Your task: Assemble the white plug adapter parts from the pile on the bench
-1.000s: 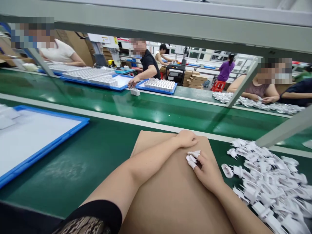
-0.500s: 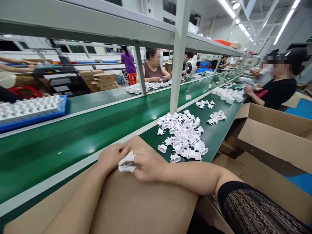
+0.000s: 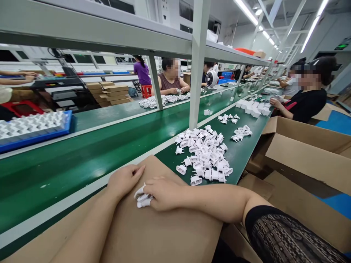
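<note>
A large brown cardboard sheet (image 3: pixel 161 226) lies in front of me over the near bench edge. My left hand (image 3: pixel 123 182) is closed at its far edge, thumb along the top and the other fingers mostly hidden. To its right, my right hand (image 3: pixel 166 193) rests low over the cardboard, thumb and finger bent toward each other. White covers (image 3: pixel 144 201) sit on those fingertips; whether a small white part is between them I cannot make out. Beyond my right hand, a heap of white plug adapters (image 3: pixel 204 153) lies on the green bench.
A grey post (image 3: pixel 197 73) carries the long shelf above. The green conveyor (image 3: pixel 82 153) runs along the left, with a blue tray of white parts (image 3: pixel 33 131) across it. Open cardboard boxes (image 3: pixel 307 157) stand at right. Co-workers sit at the right (image 3: pixel 307 95) and opposite (image 3: pixel 171 80).
My right hand has shifted slightly down, away from my left hand, and its covered fingertips have turned. My left hand stays at the cardboard. The whole view has swung slightly.
</note>
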`<state>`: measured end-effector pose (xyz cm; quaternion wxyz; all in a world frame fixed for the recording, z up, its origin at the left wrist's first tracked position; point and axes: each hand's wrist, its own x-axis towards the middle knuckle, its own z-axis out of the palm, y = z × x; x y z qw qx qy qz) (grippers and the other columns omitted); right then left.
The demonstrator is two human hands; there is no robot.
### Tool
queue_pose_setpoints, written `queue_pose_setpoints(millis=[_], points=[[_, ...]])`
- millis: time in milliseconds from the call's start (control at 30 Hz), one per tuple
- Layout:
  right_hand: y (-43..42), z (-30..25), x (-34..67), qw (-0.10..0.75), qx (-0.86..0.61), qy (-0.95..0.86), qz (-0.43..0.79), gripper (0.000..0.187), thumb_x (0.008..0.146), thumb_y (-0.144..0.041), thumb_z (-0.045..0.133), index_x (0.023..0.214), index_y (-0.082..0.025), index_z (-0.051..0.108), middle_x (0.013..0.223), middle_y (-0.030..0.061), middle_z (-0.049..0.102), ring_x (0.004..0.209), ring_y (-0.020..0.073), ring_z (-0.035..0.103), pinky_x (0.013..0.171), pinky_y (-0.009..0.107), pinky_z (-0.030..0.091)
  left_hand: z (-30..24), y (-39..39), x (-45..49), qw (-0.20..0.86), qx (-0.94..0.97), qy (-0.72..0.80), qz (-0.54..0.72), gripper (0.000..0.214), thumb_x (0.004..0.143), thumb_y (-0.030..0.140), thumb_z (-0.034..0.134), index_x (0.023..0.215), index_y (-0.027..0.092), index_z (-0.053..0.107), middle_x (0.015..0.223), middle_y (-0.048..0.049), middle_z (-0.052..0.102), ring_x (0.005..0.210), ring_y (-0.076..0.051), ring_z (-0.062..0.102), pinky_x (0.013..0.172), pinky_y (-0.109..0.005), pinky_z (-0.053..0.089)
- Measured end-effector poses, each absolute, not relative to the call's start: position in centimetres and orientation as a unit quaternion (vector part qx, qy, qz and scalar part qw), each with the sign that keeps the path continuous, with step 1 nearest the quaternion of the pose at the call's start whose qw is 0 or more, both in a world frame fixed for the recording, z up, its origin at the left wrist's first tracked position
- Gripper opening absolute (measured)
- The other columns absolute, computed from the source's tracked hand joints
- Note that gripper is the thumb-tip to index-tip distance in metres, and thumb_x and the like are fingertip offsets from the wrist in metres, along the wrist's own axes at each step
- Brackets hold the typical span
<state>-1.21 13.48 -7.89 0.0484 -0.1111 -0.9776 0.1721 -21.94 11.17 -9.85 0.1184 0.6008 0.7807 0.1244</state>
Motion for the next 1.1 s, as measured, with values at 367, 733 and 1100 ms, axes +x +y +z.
queue_pose_setpoints(millis=[367, 733, 1100], points=[[13.7, -8.5, -1.3, 0.071, -0.115, -0.973, 0.186, 0.006, 0.088, -0.02, 0.065, 0.093, -0.017, 0.063, 0.1, 0.007, 0.068, 0.09, 0.0225, 0.061, 0.082, 0.034, 0.047, -9.9, 11.2, -22.0, 0.113, 0.607, 0.774, 0.139, 0.055, 0.097, 0.061, 0.036, 0.067, 0.023, 0.062, 0.082, -0.0043, 0.071, 0.078, -0.024, 0.06, 0.06, -0.032, 0.031], [13.7, -7.6, -1.2, 0.036, -0.115, -0.976, 0.183, 0.005, 0.089, -0.022, 0.062, 0.089, -0.017, 0.06, 0.101, 0.0072, 0.068, 0.09, 0.0223, 0.061, 0.081, 0.034, 0.047, -9.8, 11.2, -22.0, 0.123, 0.604, 0.778, 0.121, 0.056, 0.098, 0.062, 0.034, 0.064, 0.023, 0.054, 0.078, -0.0039, 0.068, 0.076, -0.023, 0.058, 0.06, -0.032, 0.031], [13.7, -7.5, -1.1, 0.037, -0.115, -0.974, 0.193, 0.004, 0.089, -0.02, 0.062, 0.085, -0.018, 0.059, 0.099, 0.0061, 0.066, 0.09, 0.0219, 0.061, 0.082, 0.035, 0.048, -9.8, 11.1, -21.9, 0.126, 0.596, 0.783, 0.123, 0.055, 0.098, 0.062, 0.035, 0.063, 0.023, 0.052, 0.075, -0.003, 0.066, 0.074, -0.023, 0.058, 0.06, -0.032, 0.032]])
